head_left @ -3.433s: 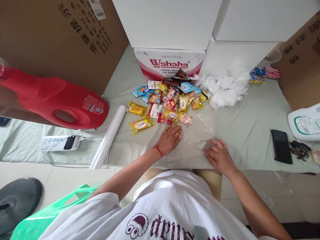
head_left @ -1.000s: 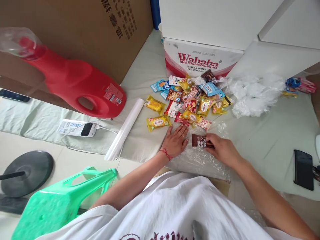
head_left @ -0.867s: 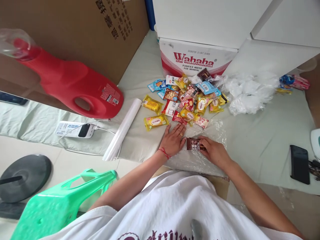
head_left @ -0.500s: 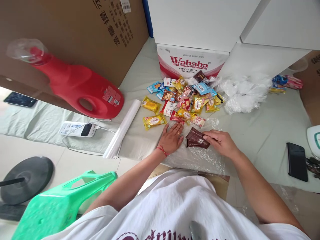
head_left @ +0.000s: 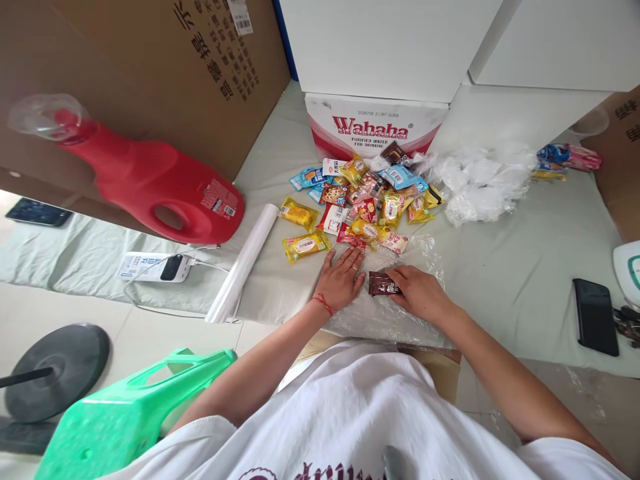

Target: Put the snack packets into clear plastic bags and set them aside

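Observation:
My right hand (head_left: pixel 417 290) grips dark brown snack packets (head_left: pixel 382 283) lying on a sheet of clear plastic film (head_left: pixel 400 320); the fingers cover part of them. My left hand (head_left: pixel 341 277) lies flat on the film, fingers stretched out, at the near edge of a heap of wrapped snacks. In that heap are yellow packets (head_left: pixel 306 246), blue packets (head_left: pixel 399 177), and red and white ones (head_left: pixel 333 218). Another dark brown packet (head_left: pixel 395 154) rests at the back of the heap.
Left of the heap lies a roll of plastic film (head_left: pixel 243 267), with a red jug (head_left: pixel 170 193) and a white power bank (head_left: pixel 155 267) beyond. Crumpled clear plastic (head_left: pixel 485 183) sits at the right back. A Wahaba-style printed carton (head_left: pixel 375 127) stands behind; a black phone (head_left: pixel 595 317) is far right.
My right hand has moved left and closed further over the brown packets, which now look squared together rather than fanned out. My left hand stays flat. The view has shifted slightly.

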A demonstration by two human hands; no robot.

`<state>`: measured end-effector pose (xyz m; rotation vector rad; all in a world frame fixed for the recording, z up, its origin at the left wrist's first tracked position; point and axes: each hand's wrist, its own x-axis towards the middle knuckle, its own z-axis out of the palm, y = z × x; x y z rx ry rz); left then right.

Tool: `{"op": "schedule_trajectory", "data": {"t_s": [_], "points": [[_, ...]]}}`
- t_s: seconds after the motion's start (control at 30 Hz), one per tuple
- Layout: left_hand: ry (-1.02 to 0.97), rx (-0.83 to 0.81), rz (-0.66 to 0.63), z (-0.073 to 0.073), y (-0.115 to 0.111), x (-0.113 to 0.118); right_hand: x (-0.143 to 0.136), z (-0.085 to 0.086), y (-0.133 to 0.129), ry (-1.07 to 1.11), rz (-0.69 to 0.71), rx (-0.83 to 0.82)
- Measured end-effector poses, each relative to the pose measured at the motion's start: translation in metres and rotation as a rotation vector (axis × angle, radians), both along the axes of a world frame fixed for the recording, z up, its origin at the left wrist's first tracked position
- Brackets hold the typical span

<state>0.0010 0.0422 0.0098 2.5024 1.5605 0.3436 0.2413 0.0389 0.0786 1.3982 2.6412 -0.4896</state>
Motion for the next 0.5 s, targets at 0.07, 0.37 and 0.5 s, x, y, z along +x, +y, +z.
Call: {"op": "schedule_trajectory", "data": {"t_s": [0.07, 0.37, 0.5], "points": [[-0.005, -0.003, -0.001, 0.001, 0.0, 0.0, -0.002, 0.002, -0.001, 0.014, 0.009, 0.0], [-0.016, 0.009, 0.002, 0.0, -0.001, -0.002, -0.006, -0.002, 0.0, 0.055, 0.006, -0.068], [-0.014, 0.019, -0.005, -0.002, 0.0, -0.003, 0.0, 0.023, 0.061, 0.142, -0.135, 0.042]]}}
